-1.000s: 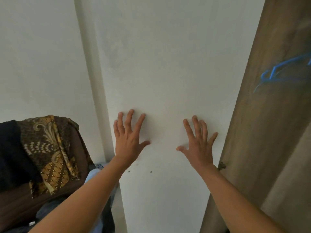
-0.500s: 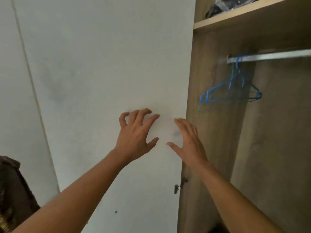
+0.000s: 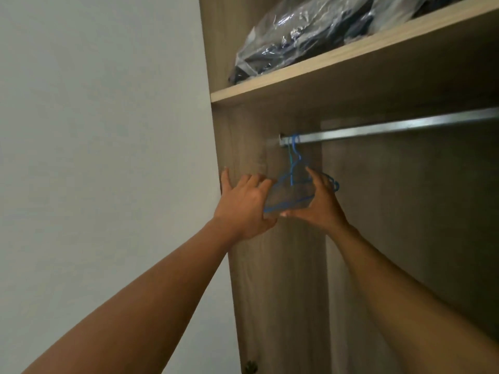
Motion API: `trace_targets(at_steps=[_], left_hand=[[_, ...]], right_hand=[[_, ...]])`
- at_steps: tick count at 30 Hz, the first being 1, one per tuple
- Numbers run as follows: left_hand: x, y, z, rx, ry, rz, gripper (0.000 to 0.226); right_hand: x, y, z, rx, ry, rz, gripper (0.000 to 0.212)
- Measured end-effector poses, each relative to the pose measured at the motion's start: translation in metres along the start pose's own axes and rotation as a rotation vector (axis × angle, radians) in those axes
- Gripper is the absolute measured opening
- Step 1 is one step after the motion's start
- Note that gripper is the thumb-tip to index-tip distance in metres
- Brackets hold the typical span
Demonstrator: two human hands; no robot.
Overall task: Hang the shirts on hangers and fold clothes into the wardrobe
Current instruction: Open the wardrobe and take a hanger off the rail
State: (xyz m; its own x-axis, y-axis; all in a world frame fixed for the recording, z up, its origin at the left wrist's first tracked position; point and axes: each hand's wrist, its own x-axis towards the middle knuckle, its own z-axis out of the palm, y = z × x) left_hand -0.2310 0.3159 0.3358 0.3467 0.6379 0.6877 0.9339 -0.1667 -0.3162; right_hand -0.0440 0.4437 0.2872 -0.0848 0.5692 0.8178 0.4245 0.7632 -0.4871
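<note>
Hangers [image 3: 292,171] mid-frame on rail [image 3: 405,125] | left hand [image 3: 243,203], right hand [image 3: 321,206]: grip released, flanking them | risk: tangled hooks may drag extras off.

A plain white panel [image 3: 102,157] is filling the left half. Beside it a wood-grain wardrobe [image 3: 270,292] is standing open, its upper shelf [image 3: 337,58] carrying a plastic-wrapped dark bundle [image 3: 297,36], a metal rail [image 3: 405,125] running beneath, the interior lying in shadow.
</note>
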Motion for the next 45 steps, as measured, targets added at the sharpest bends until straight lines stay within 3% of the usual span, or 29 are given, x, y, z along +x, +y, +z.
trace_targets(at_steps=[3, 7, 9, 13, 21, 29, 35, 45], left_hand=[[0.035, 0.001, 0.017, 0.005, -0.046, -0.012, 0.086], [0.069, 0.002, 0.036, 0.045, -0.054, -0.011, 0.098], [0.081, 0.004, 0.044, 0.057, -0.073, -0.001, 0.102], [0.093, 0.005, 0.055, 0.083, -0.096, -0.015, 0.108], [0.100, 0.005, 0.058, 0.134, -0.098, 0.023, 0.101], [0.101, 0.001, 0.043, 0.182, -0.103, 0.030, 0.109], [0.106, -0.001, 0.023, 0.260, -0.103, 0.046, 0.096], [0.074, 0.000, 0.007, 0.306, -0.078, 0.042, 0.095]], right_hand=[[0.025, 0.031, -0.004, 0.030, 0.008, -0.078, 0.126], [0.055, 0.061, -0.009, -0.041, -0.044, -0.027, 0.154], [0.067, 0.074, -0.013, -0.019, -0.117, -0.002, 0.158], [0.072, 0.083, -0.016, -0.070, -0.220, 0.070, 0.154], [0.061, 0.077, -0.013, -0.081, -0.173, -0.079, 0.142], [0.065, 0.065, -0.017, -0.120, -0.146, -0.114, 0.139], [0.066, 0.055, -0.017, -0.112, -0.097, -0.102, 0.139], [0.046, 0.032, -0.011, -0.094, -0.051, -0.132, 0.138]])
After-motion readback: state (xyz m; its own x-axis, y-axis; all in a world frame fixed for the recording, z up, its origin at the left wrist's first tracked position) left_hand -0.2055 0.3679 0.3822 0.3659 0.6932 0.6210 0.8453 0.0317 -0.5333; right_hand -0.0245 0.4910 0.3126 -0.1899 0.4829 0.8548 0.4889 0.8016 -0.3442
